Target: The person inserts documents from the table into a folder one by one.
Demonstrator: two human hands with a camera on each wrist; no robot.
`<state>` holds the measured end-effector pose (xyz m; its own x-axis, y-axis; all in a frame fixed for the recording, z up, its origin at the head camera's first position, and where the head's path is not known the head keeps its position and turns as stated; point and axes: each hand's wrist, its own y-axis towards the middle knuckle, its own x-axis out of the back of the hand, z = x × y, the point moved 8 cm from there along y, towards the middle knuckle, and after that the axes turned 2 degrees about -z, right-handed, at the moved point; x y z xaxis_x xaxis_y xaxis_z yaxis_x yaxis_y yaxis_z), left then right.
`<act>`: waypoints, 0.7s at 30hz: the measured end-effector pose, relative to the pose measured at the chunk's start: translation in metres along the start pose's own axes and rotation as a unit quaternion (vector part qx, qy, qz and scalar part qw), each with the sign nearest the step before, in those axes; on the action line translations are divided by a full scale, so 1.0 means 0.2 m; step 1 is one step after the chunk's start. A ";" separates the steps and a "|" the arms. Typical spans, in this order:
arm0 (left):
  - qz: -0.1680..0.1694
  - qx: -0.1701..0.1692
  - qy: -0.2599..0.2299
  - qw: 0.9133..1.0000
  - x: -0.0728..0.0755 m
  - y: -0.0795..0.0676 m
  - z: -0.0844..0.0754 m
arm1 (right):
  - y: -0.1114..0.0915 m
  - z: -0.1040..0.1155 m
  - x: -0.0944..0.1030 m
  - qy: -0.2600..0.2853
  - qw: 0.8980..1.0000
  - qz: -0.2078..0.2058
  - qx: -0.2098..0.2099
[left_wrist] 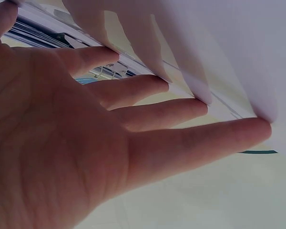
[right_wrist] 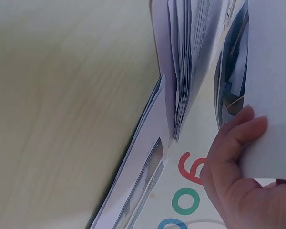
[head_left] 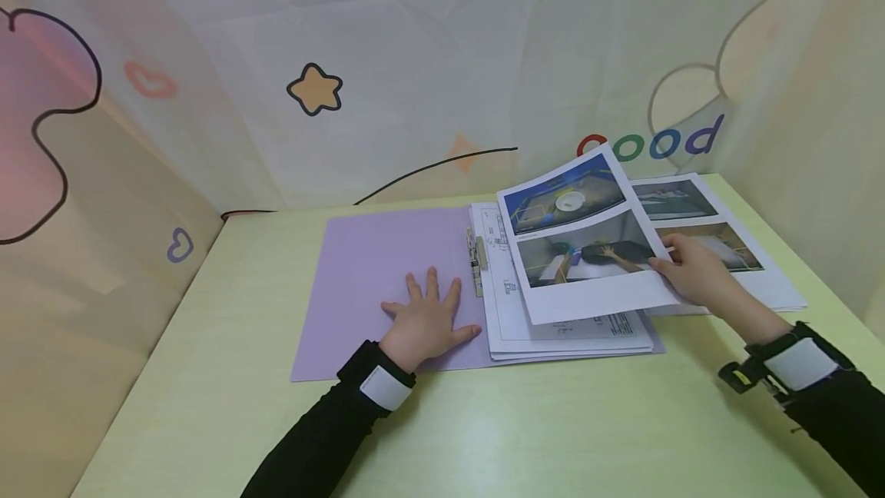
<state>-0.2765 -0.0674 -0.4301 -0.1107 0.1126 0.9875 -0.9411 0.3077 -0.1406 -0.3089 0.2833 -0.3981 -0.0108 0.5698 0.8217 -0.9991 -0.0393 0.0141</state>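
A purple folder (head_left: 376, 252) lies spread on the table, with a metal clip (head_left: 477, 261) at its fold and a stack of printed drawings (head_left: 574, 338) on its right half. My left hand (head_left: 425, 329) rests on the folder's bare left cover, fingers spread and straight; the left wrist view shows its palm side (left_wrist: 62, 143). In my right hand (head_left: 694, 273), pinched at its right edge, is a photo sheet (head_left: 588, 300) with two pictures, tilted above the stack. The right wrist view shows the fingers (right_wrist: 229, 148) curled at the sheet's edge.
More photo sheets (head_left: 747, 290) lie at the table's right, partly under the held sheet and beside the folder. The pale yellow table (head_left: 539, 429) extends in front. A cloth backdrop (head_left: 429, 44) with printed stars and letters stands behind the table and along its sides.
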 end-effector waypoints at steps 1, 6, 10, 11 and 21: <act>-0.001 -0.001 0.000 1.000 0.00 0.00 0.00 | 0.00 0.00 -0.01 0.000 1.000 0.000 -0.002; -0.003 -0.002 -0.001 1.000 0.00 0.00 0.00 | -0.01 0.01 -0.03 0.008 1.000 0.002 -0.009; -0.003 -0.004 -0.005 1.000 -0.01 0.00 0.00 | 0.00 0.03 -0.05 0.013 1.000 0.003 -0.004; -0.003 -0.004 -0.006 1.000 -0.01 0.00 0.00 | 0.00 0.03 -0.05 0.014 1.000 0.004 -0.003; 0.001 -0.002 -0.004 1.000 -0.01 0.00 0.00 | -0.01 0.07 -0.10 0.018 1.000 0.021 -0.014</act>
<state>-0.2770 -0.0680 -0.4330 -0.1155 0.1053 0.9877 -0.9394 0.3115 -0.1431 -0.3059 0.2609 -0.4071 -0.0527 0.5975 0.8001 -0.9986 -0.0402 -0.0358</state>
